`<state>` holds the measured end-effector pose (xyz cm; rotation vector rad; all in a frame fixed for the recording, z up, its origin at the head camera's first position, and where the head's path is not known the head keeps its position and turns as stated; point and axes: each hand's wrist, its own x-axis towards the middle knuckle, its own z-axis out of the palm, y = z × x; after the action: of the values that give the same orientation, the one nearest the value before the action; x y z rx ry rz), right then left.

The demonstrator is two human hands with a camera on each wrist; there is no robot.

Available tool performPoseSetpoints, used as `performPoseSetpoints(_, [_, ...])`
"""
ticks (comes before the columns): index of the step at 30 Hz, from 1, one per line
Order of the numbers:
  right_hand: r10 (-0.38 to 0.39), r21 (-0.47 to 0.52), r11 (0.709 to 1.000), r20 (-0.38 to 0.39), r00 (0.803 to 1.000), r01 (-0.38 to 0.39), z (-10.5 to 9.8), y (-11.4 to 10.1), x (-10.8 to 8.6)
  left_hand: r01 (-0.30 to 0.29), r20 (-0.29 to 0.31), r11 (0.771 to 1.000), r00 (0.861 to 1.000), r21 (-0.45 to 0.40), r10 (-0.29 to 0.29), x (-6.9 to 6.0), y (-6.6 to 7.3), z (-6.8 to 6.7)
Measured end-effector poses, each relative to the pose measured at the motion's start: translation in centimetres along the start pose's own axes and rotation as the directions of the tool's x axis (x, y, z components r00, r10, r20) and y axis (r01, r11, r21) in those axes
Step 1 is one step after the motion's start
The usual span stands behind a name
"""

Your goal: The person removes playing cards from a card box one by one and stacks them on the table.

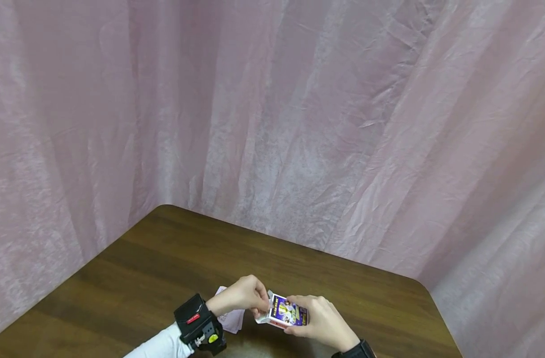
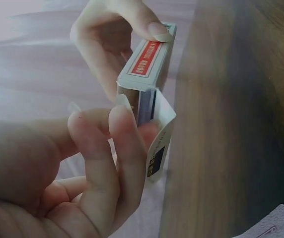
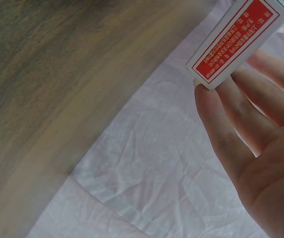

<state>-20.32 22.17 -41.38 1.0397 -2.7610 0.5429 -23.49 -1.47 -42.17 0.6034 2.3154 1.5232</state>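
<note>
A small card box (image 1: 288,311) with a purple and yellow printed face is held by my right hand (image 1: 319,320), thumb and fingers on opposite edges. In the right wrist view its red-labelled side (image 3: 239,39) shows, the fingertips against it. The box is open at its left end, where a white flap (image 2: 160,148) sticks out. My left hand (image 1: 247,294) is at this end, fingers bent and fingertips among the flaps; whether they pinch anything is hidden. White playing cards (image 1: 233,321) lie on the table, partly under my left wrist.
The brown wooden table (image 1: 200,248) has a rounded far-left corner. Pink velvet curtain (image 1: 272,124) hangs behind and beside it. A black strapped device (image 1: 199,323) sits on my left wrist, and a black band (image 1: 357,350) on my right.
</note>
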Motion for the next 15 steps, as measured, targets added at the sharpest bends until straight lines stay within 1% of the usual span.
performPoseSetpoints(2, [-0.004, 0.001, 1.000, 0.001, 1.000, 0.004, -0.07, 0.00, -0.07, 0.006, -0.001, 1.000, 1.000, -0.012, -0.006, -0.01, -0.10, 0.17])
performPoseSetpoints(4, [-0.009, 0.004, 1.000, -0.003, 1.000, 0.009, -0.17, -0.03, -0.11, 0.013, -0.003, 1.000, 1.000, -0.006, -0.013, 0.03, -0.20, 0.26])
performPoseSetpoints(8, [-0.023, 0.005, 1.000, -0.021, 1.000, 0.023, -0.31, -0.14, -0.12, 0.027, 0.035, 1.000, 0.999, -0.012, -0.027, 0.18, -0.41, 0.32])
performPoseSetpoints(12, [-0.036, -0.011, 0.999, -0.034, 0.999, 0.036, -0.25, -0.18, -0.20, 0.057, 0.091, 0.996, 0.995, -0.075, -0.050, 0.26, -0.73, 0.21])
performPoseSetpoints(15, [-0.033, -0.013, 0.999, -0.036, 0.999, 0.033, -0.17, -0.14, -0.31, 0.083, 0.136, 0.987, 0.989, -0.140, -0.064, 0.29, -1.02, -0.04])
